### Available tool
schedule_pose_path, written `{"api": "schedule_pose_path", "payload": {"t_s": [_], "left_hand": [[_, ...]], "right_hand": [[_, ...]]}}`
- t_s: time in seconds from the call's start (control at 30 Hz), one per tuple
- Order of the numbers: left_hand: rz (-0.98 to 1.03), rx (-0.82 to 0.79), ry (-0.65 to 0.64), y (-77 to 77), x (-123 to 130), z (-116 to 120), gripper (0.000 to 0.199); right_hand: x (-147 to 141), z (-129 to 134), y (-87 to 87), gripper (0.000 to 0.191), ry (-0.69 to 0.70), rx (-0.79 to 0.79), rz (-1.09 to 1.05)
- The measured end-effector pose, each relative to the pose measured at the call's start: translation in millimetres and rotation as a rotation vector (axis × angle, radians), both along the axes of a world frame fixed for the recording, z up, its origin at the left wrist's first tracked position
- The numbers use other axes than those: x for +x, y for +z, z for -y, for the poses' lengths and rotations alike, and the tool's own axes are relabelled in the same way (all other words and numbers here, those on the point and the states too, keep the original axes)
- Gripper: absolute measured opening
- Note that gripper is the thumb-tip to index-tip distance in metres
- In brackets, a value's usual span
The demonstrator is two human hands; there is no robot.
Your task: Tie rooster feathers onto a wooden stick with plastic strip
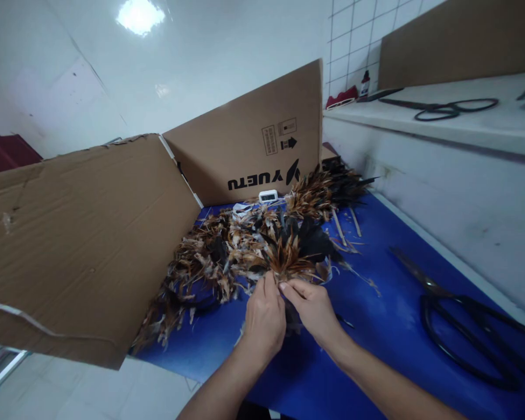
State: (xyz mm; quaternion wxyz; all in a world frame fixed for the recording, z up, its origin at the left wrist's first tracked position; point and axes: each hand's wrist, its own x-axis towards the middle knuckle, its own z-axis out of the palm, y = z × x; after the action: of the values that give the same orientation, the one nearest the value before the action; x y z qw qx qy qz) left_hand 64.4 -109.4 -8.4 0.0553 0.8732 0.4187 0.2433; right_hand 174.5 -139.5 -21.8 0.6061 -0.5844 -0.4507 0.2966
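Observation:
A fanned bunch of brown and black feathers point(291, 248) stands up from between my hands, near the middle of the view. My left hand point(266, 315) is closed around its base from the left. From the right, my right hand point(310, 303) pinches the same base, its thumb and fingertips close to the left ones. Behind and to the left spreads a loose pile of brown, white and black feathers point(205, 262). Denser feather bundles point(315, 195) lie farther back, with pale stems pointing toward me.
Large black-handled scissors point(459, 326) lie on the blue table point(371, 350) at the right. Cardboard panels point(91, 233) stand left and behind. A small white digital device point(268, 196) sits at the back. A white ledge point(476, 128) holds more scissors point(446, 109).

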Motion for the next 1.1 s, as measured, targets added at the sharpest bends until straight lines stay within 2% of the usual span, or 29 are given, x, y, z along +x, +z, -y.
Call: {"api": "schedule_pose_path", "payload": {"t_s": [0.17, 0.33, 0.47, 0.6, 0.73, 0.97, 1.1], "left_hand": [[0.161, -0.13, -0.026, 4.1, -3.4, 2.5, 0.043], [0.26, -0.127, -0.066, 4.1, -5.2, 1.2, 0.04], [0.102, 0.032, -0.03, -4.4, -2.7, 0.2, 0.041], [-0.101, 0.247, 0.019, -17.0, 2.6, -0.6, 0.044], [-0.137, 0.331, 0.023, -22.8, 5.9, -0.9, 0.046], [0.05, 0.136, -0.038, -13.1, 5.3, 4.3, 0.045], [0.207, 0.038, -0.035, -12.2, 5.4, 4.4, 0.042]], "right_hand": [[0.5, 0.9, 1.5, 0.031, 0.031, -0.013, -0.077], [0.1, 0.4, 0.5, 0.031, 0.036, -0.026, -0.104], [0.9, -3.1, -3.5, 0.029, 0.03, -0.047, -0.115], [1.7, -5.7, -8.5, 0.03, -0.06, -0.061, -0.014], [1.5, -3.9, -6.4, 0.03, -0.053, -0.071, 0.027], [1.7, -0.3, 2.0, 0.032, 0.003, -0.043, -0.109], [2.9, 0.3, 2.3, 0.034, 0.0, -0.049, -0.116]]}}
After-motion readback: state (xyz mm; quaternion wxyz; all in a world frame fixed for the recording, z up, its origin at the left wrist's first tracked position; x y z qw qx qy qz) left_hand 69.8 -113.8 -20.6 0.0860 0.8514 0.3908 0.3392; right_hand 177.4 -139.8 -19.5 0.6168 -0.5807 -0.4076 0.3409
